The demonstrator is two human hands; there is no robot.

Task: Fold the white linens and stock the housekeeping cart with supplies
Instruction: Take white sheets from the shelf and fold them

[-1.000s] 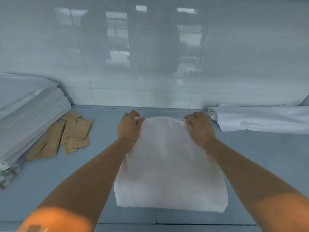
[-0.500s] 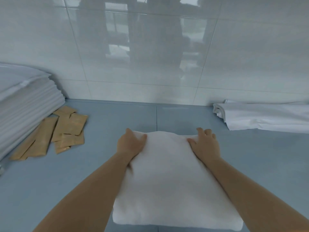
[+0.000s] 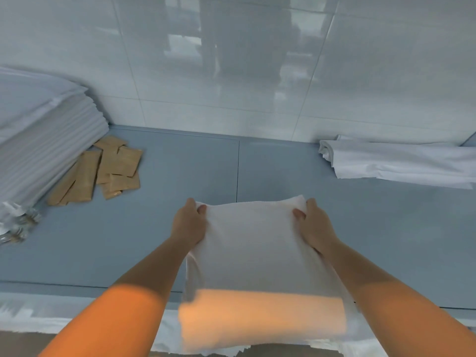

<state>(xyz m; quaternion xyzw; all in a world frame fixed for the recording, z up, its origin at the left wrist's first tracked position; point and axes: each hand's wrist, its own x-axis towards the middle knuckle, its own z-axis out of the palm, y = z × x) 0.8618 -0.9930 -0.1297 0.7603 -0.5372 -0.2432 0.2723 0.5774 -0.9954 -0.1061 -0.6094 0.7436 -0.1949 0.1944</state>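
Both hands' grip pinches the white towel point(image 3: 253, 243) by its far corners.

Counter point(image 3: 386, 228): runs left to right, its far edge against the wall point(image 3: 231, 73).
Folded towel point(image 3: 257, 240): near centre, over the counter's near edge.
Left hand point(image 3: 189, 222): at the towel's far left corner, thumb on top.
Right hand point(image 3: 315, 225): at the towel's far right corner, thumb on top.
Stack of folded linens point(image 3: 43, 140): far left on the counter, beside the wall.
Paper packets point(image 3: 103, 171): on the counter just right of the stack, some overlapping, some tucked under it.
Loose sheet point(image 3: 396, 163): far right on the counter, along the wall, well apart from the towel.
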